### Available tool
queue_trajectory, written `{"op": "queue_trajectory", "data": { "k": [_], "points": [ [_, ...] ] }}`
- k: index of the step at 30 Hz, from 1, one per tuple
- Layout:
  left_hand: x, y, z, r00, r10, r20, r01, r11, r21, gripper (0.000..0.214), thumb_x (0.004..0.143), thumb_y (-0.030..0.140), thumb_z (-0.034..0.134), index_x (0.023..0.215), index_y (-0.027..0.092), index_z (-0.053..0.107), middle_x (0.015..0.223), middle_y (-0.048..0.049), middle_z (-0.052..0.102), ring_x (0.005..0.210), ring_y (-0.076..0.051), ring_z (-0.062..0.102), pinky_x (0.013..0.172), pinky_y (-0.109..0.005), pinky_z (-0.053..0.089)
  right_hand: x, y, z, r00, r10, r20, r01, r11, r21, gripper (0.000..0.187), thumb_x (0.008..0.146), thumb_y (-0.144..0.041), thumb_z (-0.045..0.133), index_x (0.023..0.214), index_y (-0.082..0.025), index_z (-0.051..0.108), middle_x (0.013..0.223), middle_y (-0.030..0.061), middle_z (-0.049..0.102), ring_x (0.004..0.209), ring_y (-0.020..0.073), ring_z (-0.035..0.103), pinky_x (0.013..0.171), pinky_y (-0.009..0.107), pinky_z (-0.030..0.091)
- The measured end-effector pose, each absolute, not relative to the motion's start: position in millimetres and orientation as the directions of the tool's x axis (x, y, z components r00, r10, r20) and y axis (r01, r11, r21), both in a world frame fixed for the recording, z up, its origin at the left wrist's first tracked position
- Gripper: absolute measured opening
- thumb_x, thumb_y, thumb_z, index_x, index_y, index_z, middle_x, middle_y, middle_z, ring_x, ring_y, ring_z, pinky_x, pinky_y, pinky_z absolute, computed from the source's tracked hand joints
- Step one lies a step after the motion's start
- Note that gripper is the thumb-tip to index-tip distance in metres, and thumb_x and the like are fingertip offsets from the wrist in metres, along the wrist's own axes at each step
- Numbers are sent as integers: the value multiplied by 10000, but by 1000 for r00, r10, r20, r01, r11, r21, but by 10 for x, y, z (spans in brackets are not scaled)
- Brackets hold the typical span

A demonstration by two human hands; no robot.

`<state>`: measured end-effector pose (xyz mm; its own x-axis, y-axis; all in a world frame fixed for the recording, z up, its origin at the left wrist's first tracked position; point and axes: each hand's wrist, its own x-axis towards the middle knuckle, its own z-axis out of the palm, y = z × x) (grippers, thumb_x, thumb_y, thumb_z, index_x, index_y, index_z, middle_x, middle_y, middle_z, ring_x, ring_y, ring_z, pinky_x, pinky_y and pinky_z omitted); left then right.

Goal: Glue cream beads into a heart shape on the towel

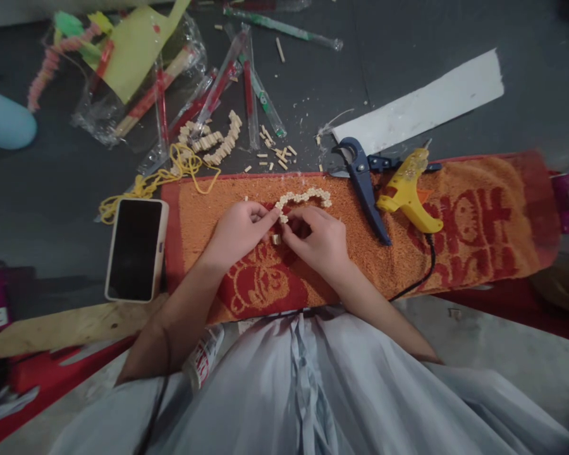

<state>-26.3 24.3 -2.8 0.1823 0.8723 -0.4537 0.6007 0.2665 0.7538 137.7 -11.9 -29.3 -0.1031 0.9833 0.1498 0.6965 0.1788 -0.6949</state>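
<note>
Left hand (239, 230) — grip pinched end of pale chain (306, 196), perhaps for steadiness. Right hand (320, 243) was at same end; could not tell if its grip held. Chain was over towel (199, 218), likely soft base. Glue gun (408, 196), cutter (363, 183) lay rightward — probably for reach.

Your towel (194, 215) is rough, looped cloth. Your glue gun (405, 193) looks smooth plastic; your chain (306, 196) looks like matt wood.

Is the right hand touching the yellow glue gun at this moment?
Apart. The head view shows orange towel and the blue cutter between the right hand and the yellow glue gun.
</note>
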Motion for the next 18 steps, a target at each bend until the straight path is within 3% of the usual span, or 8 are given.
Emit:
{"op": "queue_trajectory", "data": {
  "k": [7,14,18],
  "points": [
    [-267,260,-27,190,859,-476,549,309,777,481,819,598,590,588,177,616,524,-5,608,471,-101,472,512,-251,335,1381,-118,-284,-98,985,143,693,171,-701,121,840,-280,598,838,-194,684,747,34,714,656,163,633,604,269,440],
    [-267,291,12,198,821,-536,481,395,783,475,778,565,635,508,182,551,368,47,409,373,-69,308,428,-238,214,1377,-111,-287,-98,986,137,681,167,-713,107,841,-275,612,835,-200,688,740,27,712,645,158,625,602,267,435],
    [-255,291,15,185,826,-533,480,397,782,432,782,506,637,512,184,539,371,54,402,375,-65,312,429,-231,218,1382,-109,-288,-105,988,116,694,156,-702,132,860,-300,594,841,-208,687,749,29,713,649,162,624,607,273,436]
  ]
}}
